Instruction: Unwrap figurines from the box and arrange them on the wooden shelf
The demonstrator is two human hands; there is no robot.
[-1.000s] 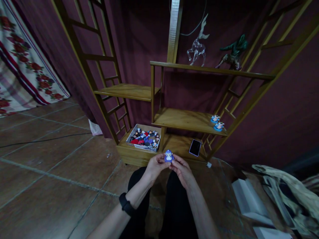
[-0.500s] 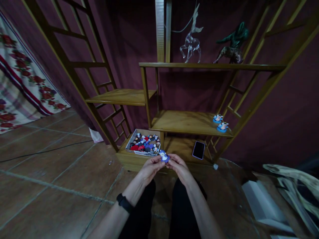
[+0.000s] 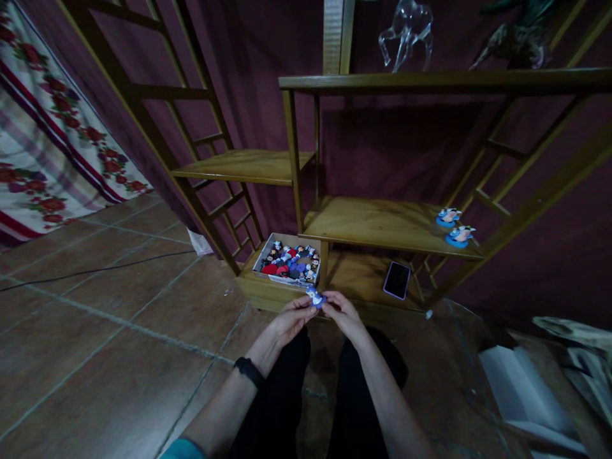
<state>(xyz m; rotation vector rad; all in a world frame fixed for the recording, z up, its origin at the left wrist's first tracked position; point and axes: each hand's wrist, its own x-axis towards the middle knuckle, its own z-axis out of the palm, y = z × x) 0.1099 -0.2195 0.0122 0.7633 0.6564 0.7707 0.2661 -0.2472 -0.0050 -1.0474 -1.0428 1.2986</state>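
A small purple and white figurine is pinched between the fingertips of both hands, in front of the wooden shelf unit. My left hand grips it from the left, and my right hand holds its base from the right. Just beyond my left hand sits an open cardboard box on the lowest shelf, filled with many small coloured figurines. Two figurines on blue bases, one nearer and one behind it, stand at the right end of the middle shelf.
A phone with a dark screen lies on the lower shelf. On the top shelf stand a clear deer statue and a dark statue. A white box is on the floor at right; a cable runs along the left.
My view has moved closer to the shelves and turned slightly, so they appear larger and shifted right. Both hands still hold the figurine, which looks slightly more tilted.
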